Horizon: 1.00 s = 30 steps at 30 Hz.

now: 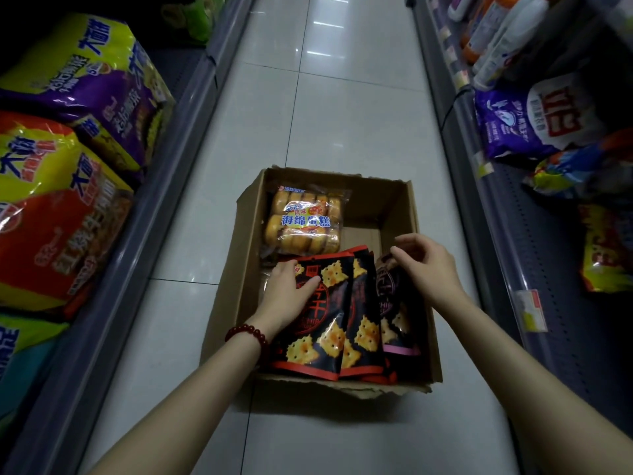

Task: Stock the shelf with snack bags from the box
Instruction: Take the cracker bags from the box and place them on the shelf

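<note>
Head view, looking down a shop aisle at an open cardboard box (394,214) on the pale tiled floor, just below the middle of the frame. Shelves run along both sides: big yellow and purple noodle packs (78,97) at 9 to 10 o'clock, detergent bags (534,121) at 2 o'clock.

Inside the box, a clear pack of sponge cakes (305,221) lies at its 11 o'clock corner. Nearer the person, several black cracker bags (329,323) with red trim stand leaning against each other, a pink-trimmed bag (397,303) rightmost.

The left hand (287,293), red bead bracelet (248,334) at the wrist, wraps the top left edge of the front cracker bag, thumb on its face, fingers hidden behind; it looks like a loose clasp. The right hand (428,265) is at the top of the pink-trimmed bag, fingers curled; whether they pinch it cannot be told.

No bag from this box has left it yet. Judging from here, lifting several glossy bags at once risks the middle ones sliding free, since only the outer bags are held. A pinch at a top seam alone could slip or crush the crackers
</note>
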Tool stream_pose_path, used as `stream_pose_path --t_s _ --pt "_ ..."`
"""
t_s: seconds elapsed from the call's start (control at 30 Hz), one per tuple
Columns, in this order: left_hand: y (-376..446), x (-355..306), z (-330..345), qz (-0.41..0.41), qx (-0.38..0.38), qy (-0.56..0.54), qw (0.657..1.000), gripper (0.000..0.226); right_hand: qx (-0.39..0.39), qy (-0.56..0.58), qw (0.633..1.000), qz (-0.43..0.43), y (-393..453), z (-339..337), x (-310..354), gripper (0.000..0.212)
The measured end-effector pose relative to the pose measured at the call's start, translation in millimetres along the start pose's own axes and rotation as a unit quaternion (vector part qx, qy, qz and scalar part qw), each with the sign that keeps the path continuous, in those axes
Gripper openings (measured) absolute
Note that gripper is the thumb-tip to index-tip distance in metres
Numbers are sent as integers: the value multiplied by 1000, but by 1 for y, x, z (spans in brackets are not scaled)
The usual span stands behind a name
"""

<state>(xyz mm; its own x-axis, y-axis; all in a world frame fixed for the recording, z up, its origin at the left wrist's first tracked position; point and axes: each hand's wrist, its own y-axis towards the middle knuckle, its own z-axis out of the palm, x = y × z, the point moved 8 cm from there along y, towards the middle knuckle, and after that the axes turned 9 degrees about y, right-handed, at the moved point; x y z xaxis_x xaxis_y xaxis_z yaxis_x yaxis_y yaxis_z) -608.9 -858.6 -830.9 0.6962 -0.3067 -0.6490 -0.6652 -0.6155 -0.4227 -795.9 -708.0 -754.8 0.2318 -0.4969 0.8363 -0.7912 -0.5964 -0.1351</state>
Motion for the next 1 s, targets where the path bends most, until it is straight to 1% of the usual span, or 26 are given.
stream_pose_path --t_s 0.07,0.2,0.37,0.5,0.7,0.8,0.93,1.0 --pt "-7 -15 7 22 -12 19 1000 72 -15 5 1000 -1 -4 -5 -4 23" --pt "-17 -33 37 47 12 100 994 96 -25 23 999 0 -14 -10 -12 22" --pt "-21 -31 55 41 20 141 989 107 -38 44 998 -1 -23 -16 -18 17" --pt "-23 -22 58 23 17 141 990 107 -36 44 998 10 -28 -17 -27 17" --pt "-27 -15 58 17 17 154 988 107 -39 44 998 27 -40 -7 -35 27" --pt "-28 -14 49 18 2 155 988 99 -49 65 996 37 -43 -3 -34 34" --pt "-31 -14 30 20 -27 135 990 84 -57 69 993 76 -38 7 -40 59" --pt "-33 -12 22 19 -39 114 992 74 -60 38 994 87 -33 13 -42 65"
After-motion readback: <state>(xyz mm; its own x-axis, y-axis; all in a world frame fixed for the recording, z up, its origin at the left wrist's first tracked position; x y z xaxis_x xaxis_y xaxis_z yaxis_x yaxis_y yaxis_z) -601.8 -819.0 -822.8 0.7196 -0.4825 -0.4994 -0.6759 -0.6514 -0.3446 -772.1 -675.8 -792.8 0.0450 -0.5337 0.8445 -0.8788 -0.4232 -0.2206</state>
